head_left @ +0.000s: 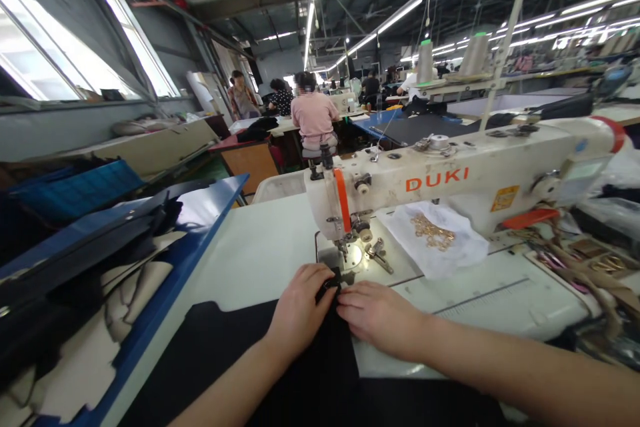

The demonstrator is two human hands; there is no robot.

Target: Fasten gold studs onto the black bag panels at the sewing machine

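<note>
A large black fabric piece (220, 340) lies on the pale sewing table and hangs toward me. My left hand (304, 303) pinches the narrow upper part of the fabric just in front of the needle area. Beside it, my right hand (375, 315) has its fingers closed on the right edge of the same black piece. A small dark part shows between the two hands, too small to make out. The white sewing machine (385, 180) stands over the table, its lit presser foot (345, 250) slightly beyond my fingertips.
Gold rings (433, 232) rest on a white sheet (463, 253) under the machine arm. Straps and metal pieces (595, 260) crowd the right. Dark and beige pieces (85, 353) cover the blue table (200, 233) at left. A person in pink (314, 117) sits ahead.
</note>
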